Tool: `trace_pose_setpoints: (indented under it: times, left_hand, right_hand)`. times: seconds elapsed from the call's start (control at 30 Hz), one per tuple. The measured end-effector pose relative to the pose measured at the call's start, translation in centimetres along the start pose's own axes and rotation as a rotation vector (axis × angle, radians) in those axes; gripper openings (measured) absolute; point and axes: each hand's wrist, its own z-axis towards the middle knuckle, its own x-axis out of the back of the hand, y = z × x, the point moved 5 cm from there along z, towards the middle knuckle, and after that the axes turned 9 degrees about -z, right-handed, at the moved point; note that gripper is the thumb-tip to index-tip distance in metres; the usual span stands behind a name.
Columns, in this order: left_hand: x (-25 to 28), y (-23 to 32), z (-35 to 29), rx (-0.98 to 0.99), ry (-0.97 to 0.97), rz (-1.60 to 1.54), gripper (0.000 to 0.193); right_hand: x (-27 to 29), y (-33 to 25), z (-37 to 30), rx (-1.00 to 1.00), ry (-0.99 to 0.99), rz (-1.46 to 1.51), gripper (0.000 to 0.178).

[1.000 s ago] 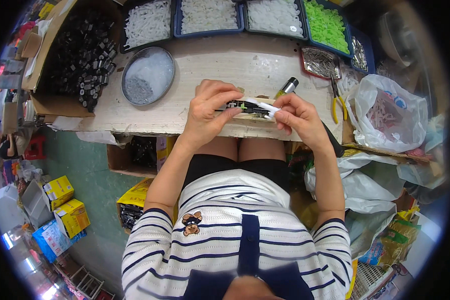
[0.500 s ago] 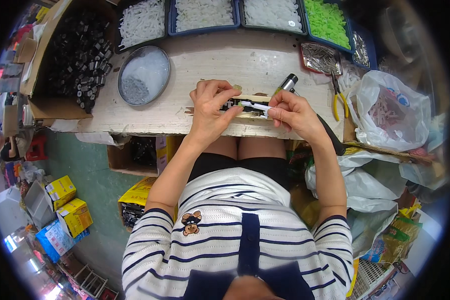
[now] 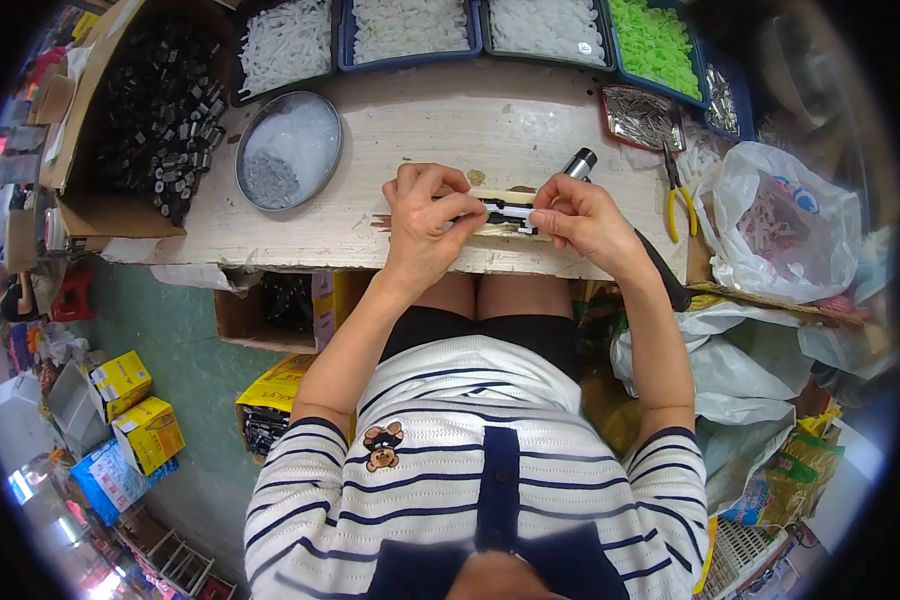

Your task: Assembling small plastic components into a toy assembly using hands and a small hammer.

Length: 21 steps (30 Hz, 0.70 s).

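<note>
A slim white plastic part lies level in a black slotted holder with pale strips along it, close to the table's near edge. At its right end, the thumb and index finger of my right hand pinch it. My left hand is at the left end, thumb and index finger pressed together with the other fingers curled. Whatever sits between those left fingertips is hidden. Just behind my right hand lies a silver and black cylinder.
Trays of white pieces and green pieces line the back. A round metal dish sits left, beside a carton of black parts. To the right are yellow-handled pliers, a red tray of metal pins and a plastic bag.
The white part has gone from slanting to lying level in the holder. My left fingertips have closed together, covering the small greenish piece seen before; my right hand has shifted slightly left.
</note>
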Motion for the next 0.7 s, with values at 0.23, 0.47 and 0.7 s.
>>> trace_pose_setpoints:
  times: [0.23,0.47,0.7]
  left_hand:
    - [-0.4,0.3,0.9,-0.053,-0.016,0.002,0.010]
    - [-0.4,1.0,0.6,-0.107,-0.041,0.024,0.012]
    - [-0.1,0.8,0.2,-0.051,-0.010,-0.004,0.012]
  right_hand:
    - [1.0,0.7,1.1,-0.051,0.115,-0.005,0.024]
    - [0.9,2.2,2.3,-0.047,0.106,-0.138,0.023]
    - [1.3,-1.0,1.4,0.002,0.061,-0.366,0.023]
